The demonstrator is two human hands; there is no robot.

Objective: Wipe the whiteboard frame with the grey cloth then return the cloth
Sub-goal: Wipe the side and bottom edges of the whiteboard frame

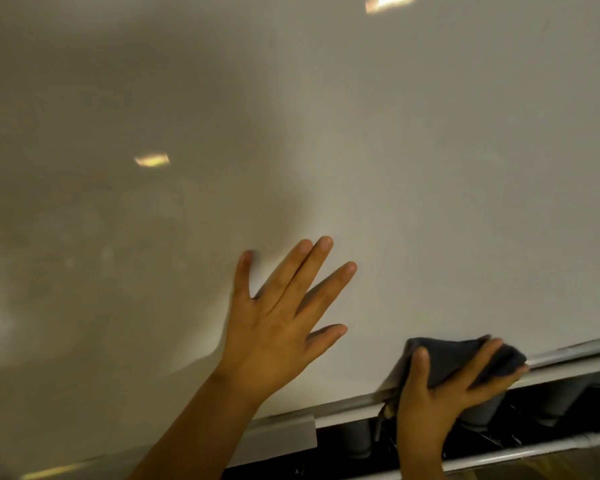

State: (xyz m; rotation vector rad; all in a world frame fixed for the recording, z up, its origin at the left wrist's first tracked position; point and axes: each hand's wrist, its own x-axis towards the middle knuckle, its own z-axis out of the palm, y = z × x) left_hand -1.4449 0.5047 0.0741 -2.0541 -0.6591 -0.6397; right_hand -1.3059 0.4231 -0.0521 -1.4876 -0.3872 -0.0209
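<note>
The right hand (444,393) clutches the grey cloth (461,358) against the whiteboard frame (568,355) (bottom rail). The left hand (278,327), flat and empty, probably steadies the board.

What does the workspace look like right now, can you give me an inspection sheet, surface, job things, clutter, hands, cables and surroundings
Surface: whiteboard fills most of the view, blank, with light reflections on it.
Job's things: grey cloth bunched and pressed on the whiteboard frame along the bottom edge.
Clutter: nothing seen.
Hands: left hand flat on the board with fingers spread, holding nothing; right hand grips the cloth against the frame.
Cables: dark tangled shapes below the frame, too dim to tell whether they are cables.
Surroundings: grey cylindrical supports and a white rail under the board; wooden floor at lower right.
</note>
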